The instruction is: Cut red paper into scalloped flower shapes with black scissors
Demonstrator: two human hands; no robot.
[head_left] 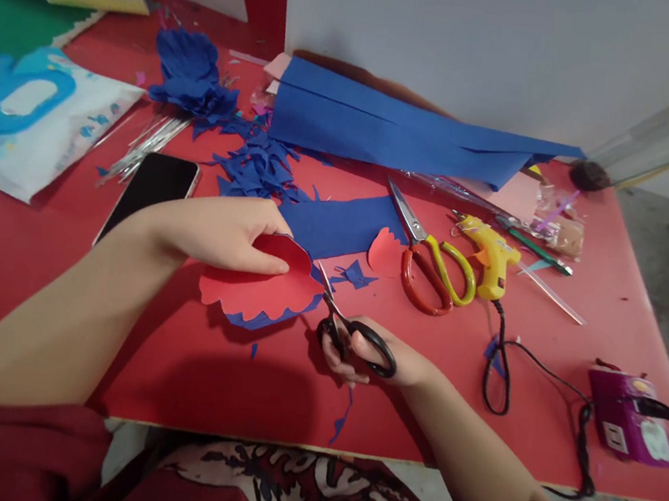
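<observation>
My left hand point(241, 236) pinches a red scalloped paper piece point(253, 284), thumb on top, with blue paper point(263, 322) layered beneath it and showing along the lower edge. In my right hand point(372, 354) are small black-handled scissors point(368, 339), fingers in the loops. Their slightly parted blades meet the right edge of the layered paper. A strip of blue paper point(339, 222) lies just beyond my left hand. Near the scissors are a blue scrap point(357, 274) and a small red petal-shaped piece point(385, 252).
Large scissors point(429, 253) and a yellow glue gun point(490, 254) with a black cord lie to the right, near a purple box point(632, 416). Folded blue sheets point(392, 128) and blue cuttings point(259, 162) are behind. A phone point(150, 192) and wipes pack point(39, 111) sit left.
</observation>
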